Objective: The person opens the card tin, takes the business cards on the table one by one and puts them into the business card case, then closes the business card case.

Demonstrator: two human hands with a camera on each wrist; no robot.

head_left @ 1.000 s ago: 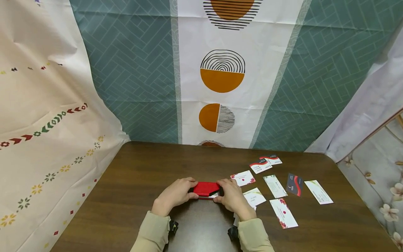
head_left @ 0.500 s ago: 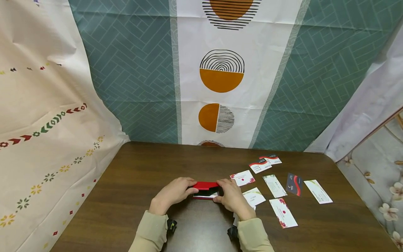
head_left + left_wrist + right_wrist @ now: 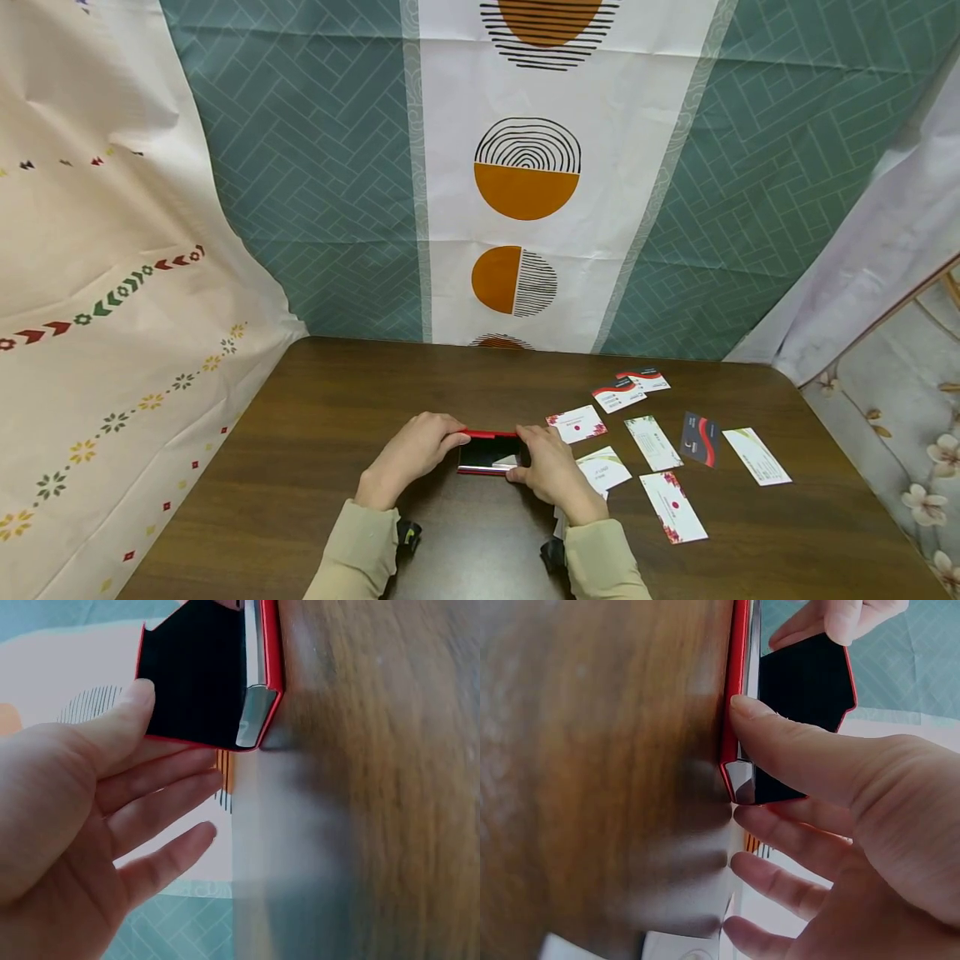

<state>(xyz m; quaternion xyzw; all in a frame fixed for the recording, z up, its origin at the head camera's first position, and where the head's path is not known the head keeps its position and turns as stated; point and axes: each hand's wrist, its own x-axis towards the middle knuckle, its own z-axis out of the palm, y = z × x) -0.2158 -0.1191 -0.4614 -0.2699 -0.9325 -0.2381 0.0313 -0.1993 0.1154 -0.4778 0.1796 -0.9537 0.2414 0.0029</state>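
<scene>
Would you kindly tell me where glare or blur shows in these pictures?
Head view: pale glare on the near tabletop; left wrist view: blurred tabletop grain, the red case sharper; right wrist view: soft grain, dark streaks, shadow or reflection, beside the right hand.

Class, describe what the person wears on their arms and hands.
The left sleeve and right sleeve are pale khaki, ending near the wrists. The left wrist device, with a yellowish mark, and right wrist device look black. The left hand and right hand are gloveless.
</scene>
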